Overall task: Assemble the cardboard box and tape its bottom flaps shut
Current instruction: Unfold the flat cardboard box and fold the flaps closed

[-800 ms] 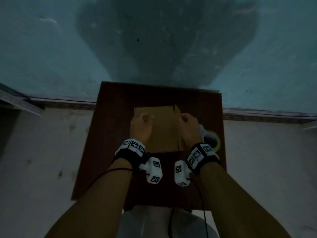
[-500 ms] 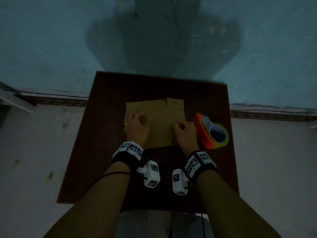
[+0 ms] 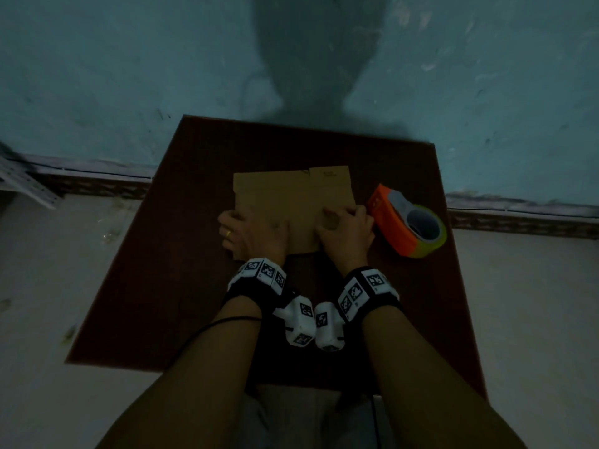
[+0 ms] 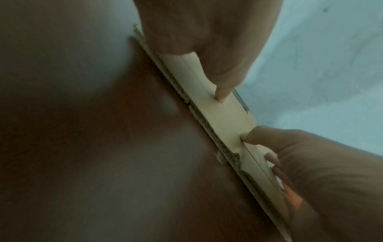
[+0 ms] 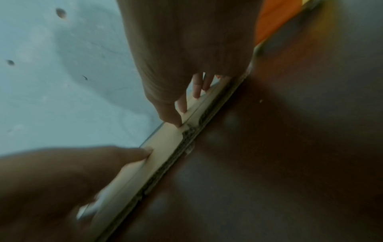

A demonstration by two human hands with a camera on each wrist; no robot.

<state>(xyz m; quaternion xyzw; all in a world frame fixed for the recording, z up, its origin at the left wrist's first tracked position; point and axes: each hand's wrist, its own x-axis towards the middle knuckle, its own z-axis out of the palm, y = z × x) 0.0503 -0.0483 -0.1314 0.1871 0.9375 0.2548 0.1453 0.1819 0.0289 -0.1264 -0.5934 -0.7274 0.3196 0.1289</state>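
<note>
the flattened cardboard box (image 3: 291, 202) lies on the dark red-brown table (image 3: 181, 254), a little toward the wall side of the table's middle, with its near edge under your hands. your left hand (image 3: 256, 234) sits on the box's near left corner; its fingers curl down over the left edge, and a ring shows on one of them. in the left wrist view the thumb tip presses onto the top face of the box (image 4: 225, 117) just inside the near edge, so this hand has hold of the cardboard. your right hand (image 3: 346, 234) is on the box's near right corner, fingers bent with their tips on the top face and the thumb pressing beside them; in the right wrist view the fingertips (image 5: 196, 91) touch the pale face of the box (image 5: 165, 142) by its corrugated edge. i cannot tell whether any right finger reaches under the cardboard. the orange tape dispenser (image 3: 406, 226) with a yellowish roll stands on the table just to the right of the box, close to your right hand's knuckles.
</note>
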